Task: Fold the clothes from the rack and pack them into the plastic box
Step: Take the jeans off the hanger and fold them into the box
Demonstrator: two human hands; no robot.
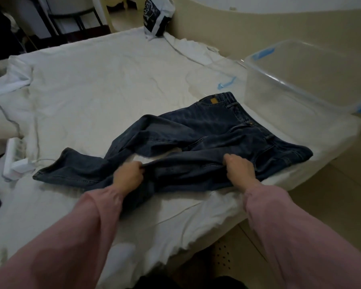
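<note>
Honestly, both hands, left hand (pixel 128 176) and right hand (pixel 239 167), grip the near leg of the jeans (pixel 198 130); uneven pulling could twist the fold.

The jeans (pixel 196 138) are dark denim, matt and coarsely woven; the tan patch (pixel 213 100) at their waistband may be leather, too small to tell. Beneath them the bed sheet (pixel 102 86) is white cloth, matt and creased. At the bed's right edge the plastic box (pixel 300 80) is clear, smooth and glossy. The sleeves (pixel 86 232) are soft, matt pink cloth.
</note>
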